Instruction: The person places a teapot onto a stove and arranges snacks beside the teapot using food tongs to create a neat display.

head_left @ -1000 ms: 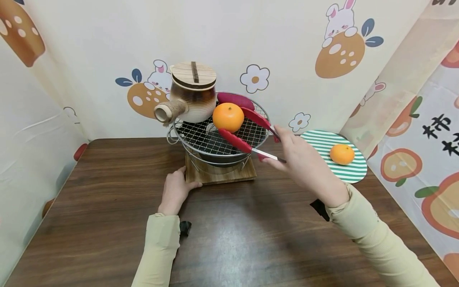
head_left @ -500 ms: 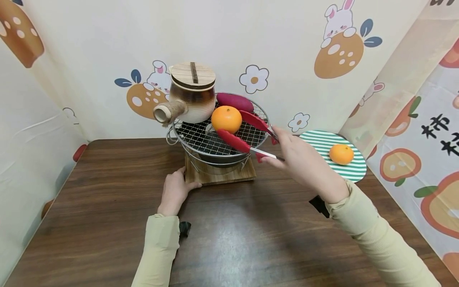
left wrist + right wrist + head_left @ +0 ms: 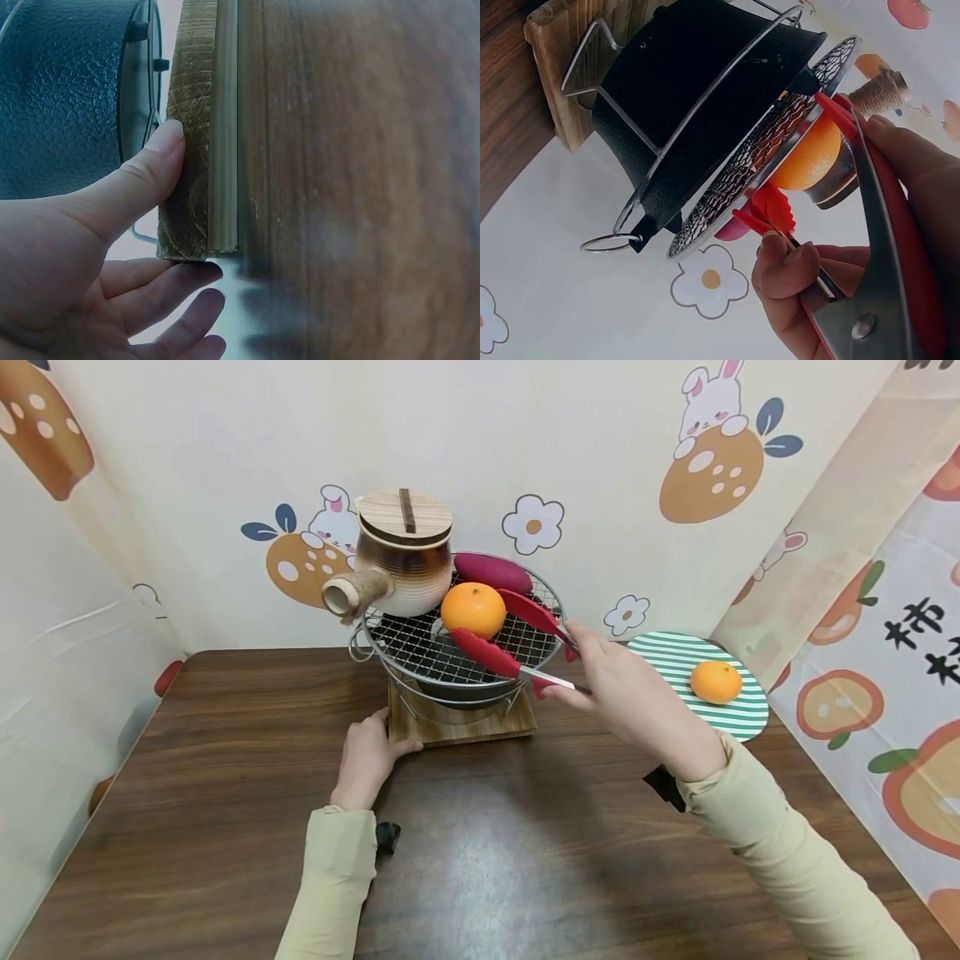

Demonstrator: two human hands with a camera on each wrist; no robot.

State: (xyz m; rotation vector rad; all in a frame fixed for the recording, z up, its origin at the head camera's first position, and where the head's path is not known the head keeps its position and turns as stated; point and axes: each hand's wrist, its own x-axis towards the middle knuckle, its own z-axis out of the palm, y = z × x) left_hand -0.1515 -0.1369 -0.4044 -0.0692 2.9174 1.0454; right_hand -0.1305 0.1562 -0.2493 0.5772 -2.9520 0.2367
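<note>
My right hand point(image 3: 637, 702) holds red-tipped metal tongs point(image 3: 546, 680). Their scalloped red ends stand on either side of a mandarin point(image 3: 473, 611), which sits over the wire grill grate point(image 3: 420, 652). In the right wrist view, the fingers and thumb wrap the tong arms point(image 3: 881, 247) and the mandarin point(image 3: 808, 159) shows at the grate. My left hand point(image 3: 367, 758) holds the front left corner of a wooden board point(image 3: 465, 731) under the round black grill point(image 3: 697, 90). Its thumb point(image 3: 146, 169) presses the board's edge, with the other fingers around the corner.
On the grate, a clay pot point(image 3: 405, 560) with a wooden lid and rope-wrapped handle stands left of the mandarin. A purple sweet potato point(image 3: 491, 572) lies behind it. At right, a green-striped oval mat point(image 3: 660, 652) bears another mandarin point(image 3: 716, 682). A printed curtain point(image 3: 585, 460) hangs behind.
The mandarin has come down slightly toward the grate and a little left. The tongs and my right hand have shifted slightly left. My left hand has stayed at the board's corner.
</note>
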